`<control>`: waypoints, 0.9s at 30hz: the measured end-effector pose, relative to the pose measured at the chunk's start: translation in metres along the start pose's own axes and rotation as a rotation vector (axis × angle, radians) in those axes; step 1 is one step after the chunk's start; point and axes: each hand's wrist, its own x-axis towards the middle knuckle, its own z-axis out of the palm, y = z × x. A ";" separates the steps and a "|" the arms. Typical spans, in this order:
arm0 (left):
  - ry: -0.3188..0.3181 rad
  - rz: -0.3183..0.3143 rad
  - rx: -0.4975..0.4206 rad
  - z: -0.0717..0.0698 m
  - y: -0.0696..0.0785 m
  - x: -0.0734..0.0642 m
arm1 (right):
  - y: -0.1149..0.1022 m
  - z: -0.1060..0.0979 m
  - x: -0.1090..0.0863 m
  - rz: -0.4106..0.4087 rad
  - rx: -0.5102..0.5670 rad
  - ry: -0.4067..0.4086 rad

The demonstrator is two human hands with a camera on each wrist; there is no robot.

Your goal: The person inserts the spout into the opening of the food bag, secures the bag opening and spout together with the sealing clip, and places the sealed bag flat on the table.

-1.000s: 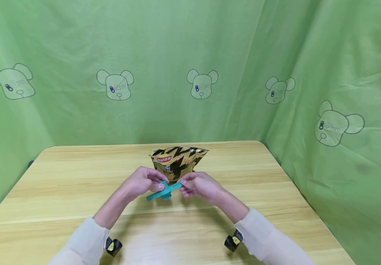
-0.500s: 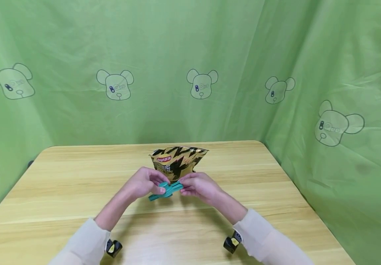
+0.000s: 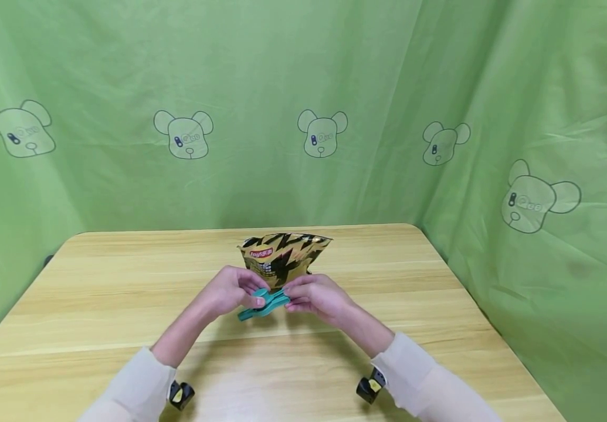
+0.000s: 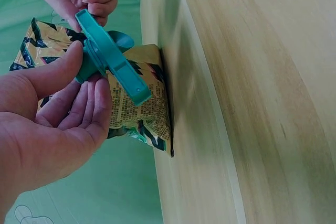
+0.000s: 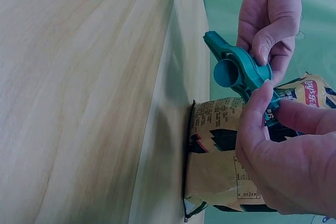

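A teal plastic bag clip [image 3: 268, 306] with a round spout-like part is held in the air between both hands. My left hand [image 3: 231, 289] pinches its middle, the thumb [image 4: 67, 65] lying against the round part in the left wrist view. At the clip's far right end, the fingers of my right hand [image 3: 316, 298] pinch it between thumb and fingertips. The clip's other end slants down to the left, untouched. Just behind the hands stands a gold and black chip bag [image 3: 282, 255] with a red label, its lower part partly covered by the fingers.
A light wooden table [image 3: 139, 275] carries the bag. Green curtain [image 3: 261, 181] with printed bear heads hangs behind it and along the sides. A small black wrist camera [image 3: 180, 394] is strapped under the left sleeve, another [image 3: 370, 385] under the right.
The clip has turned in the fingers, so its round part faces up more and its bar lies differently. Both hands have shifted only slightly. The bag has stayed in place.
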 end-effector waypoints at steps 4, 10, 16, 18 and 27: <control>-0.006 0.002 -0.007 -0.001 0.001 0.000 | 0.000 0.001 0.000 0.004 0.002 -0.005; -0.001 -0.008 -0.005 -0.003 0.000 0.000 | 0.000 0.000 0.001 0.004 -0.003 0.001; -0.007 -0.007 0.002 -0.006 0.000 -0.001 | 0.004 -0.004 0.003 0.004 -0.027 0.014; -0.010 -0.001 0.009 -0.007 -0.001 -0.002 | 0.007 -0.006 0.004 0.005 -0.039 0.015; 0.004 -0.004 0.012 -0.011 -0.004 -0.003 | 0.014 -0.013 0.007 0.025 -0.117 0.048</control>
